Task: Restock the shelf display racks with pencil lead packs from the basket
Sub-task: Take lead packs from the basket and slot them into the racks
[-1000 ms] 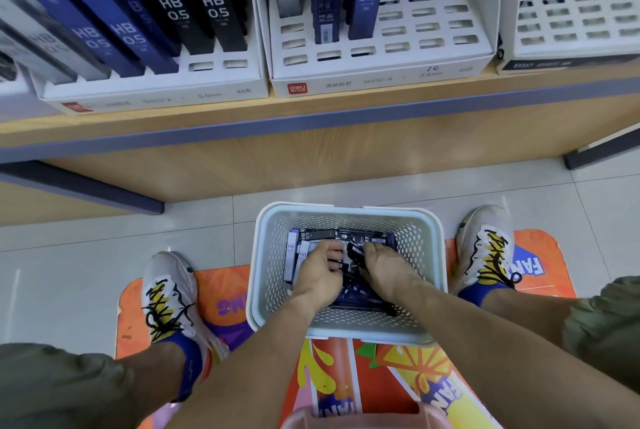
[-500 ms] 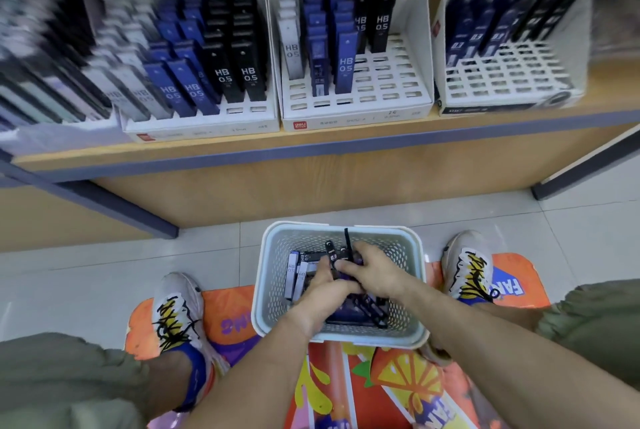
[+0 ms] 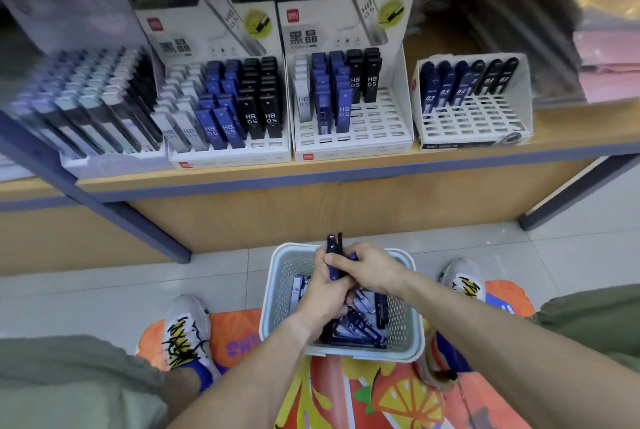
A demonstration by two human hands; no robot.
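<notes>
A pale perforated basket [image 3: 408, 331] stands on the floor between my feet, with several dark blue and black pencil lead packs [image 3: 360, 326] lying in it. Over its far side my left hand [image 3: 323, 297] and my right hand [image 3: 372, 267] together grip a small upright bunch of packs [image 3: 333, 248], whose tops stick out above my fingers. On the shelf above stand white display racks: a nearly full one [image 3: 228, 156], a half-filled middle one [image 3: 353, 144], and a right one [image 3: 474, 137] holding only a back row of 0.3 packs.
A further rack [image 3: 86, 155] of packs sits at the far left of the wooden shelf [image 3: 346, 169]. Blue metal shelf legs [image 3: 138, 220] slope to the tiled floor. A bright orange mat [image 3: 381, 390] lies under the basket and my shoes. Pink items [image 3: 609, 65] lie at the shelf's right.
Both hands have risen from deep in the basket to its far rim, lifting a bunch of packs upright. The camera has tilted up, bringing the whole racks into view.
</notes>
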